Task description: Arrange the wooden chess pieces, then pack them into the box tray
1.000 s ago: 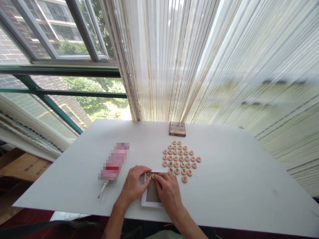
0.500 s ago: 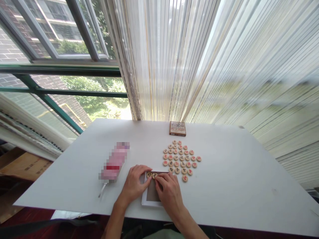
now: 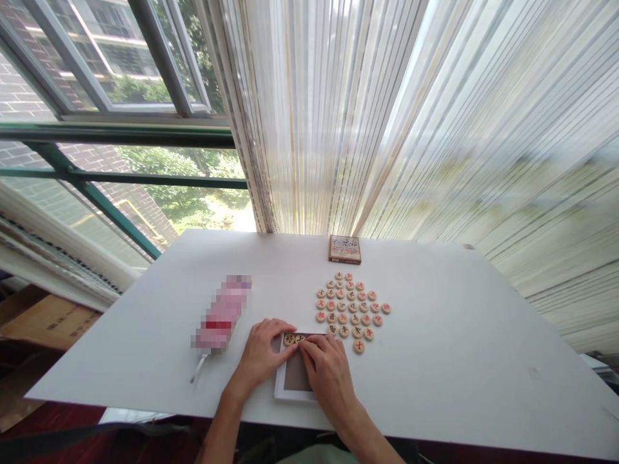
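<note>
A shallow white box (image 3: 282, 390) with a brown bottom lies at the near edge of the white table (image 3: 459, 361). Two round wooden game discs (image 3: 289, 339) sit in its far left corner. My left hand (image 3: 261, 353) rests on the box's left rim, fingers curled over the edge. My right hand (image 3: 326, 372) lies over the box, its fingertips pressed on the second disc. Several more discs (image 3: 352, 310) with red and black characters lie in a cluster just beyond my right hand.
A small brown printed box (image 3: 345, 249) stands at the table's far edge. A blurred pink packet (image 3: 223, 312) with a white strap lies left of my hands. Striped curtains hang behind the table, with a window at the left.
My right fingertips have slid slightly left onto the second disc in the box. The left hand has stayed on the rim.
</note>
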Demonstrator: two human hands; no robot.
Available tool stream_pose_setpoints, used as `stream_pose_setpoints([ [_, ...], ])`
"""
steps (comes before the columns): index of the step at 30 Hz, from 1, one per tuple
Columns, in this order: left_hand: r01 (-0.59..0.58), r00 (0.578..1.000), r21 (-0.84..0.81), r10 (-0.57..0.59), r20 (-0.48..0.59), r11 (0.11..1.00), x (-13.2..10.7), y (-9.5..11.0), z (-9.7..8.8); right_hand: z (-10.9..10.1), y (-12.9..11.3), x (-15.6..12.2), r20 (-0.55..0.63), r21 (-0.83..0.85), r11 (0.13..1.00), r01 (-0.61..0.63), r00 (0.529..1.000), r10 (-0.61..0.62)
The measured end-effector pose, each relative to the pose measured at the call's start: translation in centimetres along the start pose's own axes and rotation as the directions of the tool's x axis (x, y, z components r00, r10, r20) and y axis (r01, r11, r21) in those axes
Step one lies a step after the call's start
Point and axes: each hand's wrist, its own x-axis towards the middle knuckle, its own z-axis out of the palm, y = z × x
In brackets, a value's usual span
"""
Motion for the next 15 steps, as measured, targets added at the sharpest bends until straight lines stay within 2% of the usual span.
stream_pose_setpoints([
  [15, 0.029, 1.000, -0.007, -0.029, 0.012, 1.000, 0.04, -0.10, 0.11, 0.09, 0.27, -0.06, -0.011, 0.052, 0.999, 0.001, 1.000, 0.000],
])
